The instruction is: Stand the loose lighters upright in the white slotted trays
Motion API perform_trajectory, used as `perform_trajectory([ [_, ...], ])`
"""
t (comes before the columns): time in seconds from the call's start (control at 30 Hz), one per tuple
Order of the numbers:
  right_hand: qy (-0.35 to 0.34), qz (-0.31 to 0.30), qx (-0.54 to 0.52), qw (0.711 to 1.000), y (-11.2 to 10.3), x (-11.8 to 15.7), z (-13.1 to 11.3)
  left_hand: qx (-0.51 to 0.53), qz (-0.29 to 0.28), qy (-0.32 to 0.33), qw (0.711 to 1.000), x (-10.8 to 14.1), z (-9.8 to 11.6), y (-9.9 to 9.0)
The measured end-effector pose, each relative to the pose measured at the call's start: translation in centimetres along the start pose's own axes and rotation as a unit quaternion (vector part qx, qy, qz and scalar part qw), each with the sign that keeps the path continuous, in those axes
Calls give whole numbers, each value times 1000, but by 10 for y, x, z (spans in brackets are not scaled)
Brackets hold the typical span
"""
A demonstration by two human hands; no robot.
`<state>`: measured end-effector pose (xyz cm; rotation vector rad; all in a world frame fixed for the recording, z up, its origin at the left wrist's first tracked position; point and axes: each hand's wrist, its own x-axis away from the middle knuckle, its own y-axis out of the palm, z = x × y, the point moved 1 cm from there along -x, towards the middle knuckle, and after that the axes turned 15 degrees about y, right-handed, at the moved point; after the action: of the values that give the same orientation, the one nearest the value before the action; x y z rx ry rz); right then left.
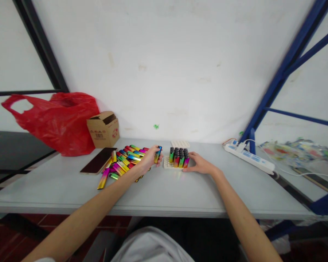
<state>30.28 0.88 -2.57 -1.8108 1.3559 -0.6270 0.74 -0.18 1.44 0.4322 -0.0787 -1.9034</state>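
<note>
My left hand (151, 158) grips a shiny lighter-like tube (157, 154), blue at the top and yellow lower down, held nearly upright. Just right of it, several black-topped, colourful tubes (179, 158) stand in rows in a white holder tray (166, 165), whose left part shows bare holes. My right hand (199, 163) rests at the tray's right side, its thumb and fingers apart around the right end of the tray and tubes. Left of my left hand lies a loose pile of metallic multicoloured pieces (124, 165).
A second white tray (180, 144) lies by the wall. At the left are a phone (98, 161), a cardboard box (104, 130) and a red plastic bag (62, 122). A white power strip (250, 158) and blue metal frame (273, 80) stand at the right.
</note>
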Motion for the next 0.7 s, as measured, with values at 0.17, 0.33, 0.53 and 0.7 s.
perform_trajectory([
  [0.17, 2, -2, 5, 1000, -1, 1, -1, -57, 41, 78, 994, -4, -10, -4],
  [0.33, -1, -1, 6, 1000, -1, 1, -2, -93, 14, 102, 990, -4, -12, -6],
  [0.53, -6, 4, 11, 1000, -1, 1, -1, -89, -7, 109, 990, -4, -17, -4],
  [0.7, 1, 7, 8, 1000, 0, 1, 1, -181, -39, 160, 970, -2, -23, -3],
])
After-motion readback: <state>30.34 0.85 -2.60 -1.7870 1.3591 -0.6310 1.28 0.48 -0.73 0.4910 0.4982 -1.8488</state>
